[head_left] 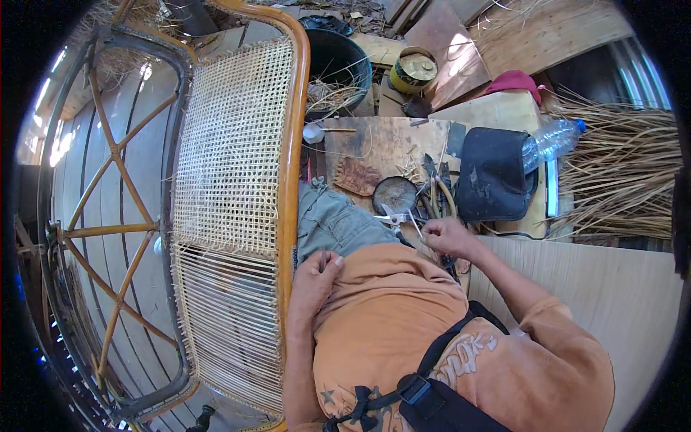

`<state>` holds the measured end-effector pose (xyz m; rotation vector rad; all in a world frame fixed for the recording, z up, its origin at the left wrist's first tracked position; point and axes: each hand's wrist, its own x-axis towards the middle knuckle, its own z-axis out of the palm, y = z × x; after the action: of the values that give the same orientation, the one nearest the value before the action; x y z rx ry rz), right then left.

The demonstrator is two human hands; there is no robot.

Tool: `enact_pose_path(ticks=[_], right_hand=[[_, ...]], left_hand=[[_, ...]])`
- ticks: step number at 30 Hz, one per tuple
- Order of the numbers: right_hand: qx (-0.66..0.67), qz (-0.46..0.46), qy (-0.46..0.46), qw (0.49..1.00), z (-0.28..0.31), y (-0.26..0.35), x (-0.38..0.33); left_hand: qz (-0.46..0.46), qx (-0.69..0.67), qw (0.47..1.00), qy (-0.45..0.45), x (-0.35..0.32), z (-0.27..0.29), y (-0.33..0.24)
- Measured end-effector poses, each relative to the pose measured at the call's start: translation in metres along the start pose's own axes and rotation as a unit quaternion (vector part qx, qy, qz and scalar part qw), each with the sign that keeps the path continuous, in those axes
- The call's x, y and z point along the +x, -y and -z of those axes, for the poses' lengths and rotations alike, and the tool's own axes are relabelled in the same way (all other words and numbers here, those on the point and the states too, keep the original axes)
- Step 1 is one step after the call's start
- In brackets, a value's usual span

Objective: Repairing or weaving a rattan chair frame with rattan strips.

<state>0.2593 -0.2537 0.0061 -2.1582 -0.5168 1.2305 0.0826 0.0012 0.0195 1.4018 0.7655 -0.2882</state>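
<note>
Currently right hand (448, 237) pinches strip (415, 224); might snag on shears (392, 218), lying so near. Left hand (314, 281) curled, contents unclear.

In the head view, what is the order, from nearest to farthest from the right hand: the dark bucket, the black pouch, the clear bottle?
From the right hand:
1. Black pouch, ahead, slightly right.
2. Clear bottle, farther right, beside the pouch.
3. Dark bucket, farthest, ahead and left.

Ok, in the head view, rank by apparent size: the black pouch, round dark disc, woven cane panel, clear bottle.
1. Woven cane panel
2. Black pouch
3. Clear bottle
4. Round dark disc
</note>
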Motion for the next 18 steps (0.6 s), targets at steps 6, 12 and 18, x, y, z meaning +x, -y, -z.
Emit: enact_pose_path(ticks=[6,12,18], right_hand=[[0.288,0.046,0.036,0.956,0.003,0.047,-0.018],[0.34,0.038,0.133,0.93,-0.019,0.086,-0.009],[0.044,0.213,0.027,0.976,-0.001,0.073,0.003]], left_hand=[[-0.066,0.127,0.989,0.03,-0.002,-0.008,-0.031],[-0.084,0.055,0.992,0.08,0.013,-0.026,-0.06],[-0.085,0.003,0.996,0.028,0.011,-0.043,-0.063]])
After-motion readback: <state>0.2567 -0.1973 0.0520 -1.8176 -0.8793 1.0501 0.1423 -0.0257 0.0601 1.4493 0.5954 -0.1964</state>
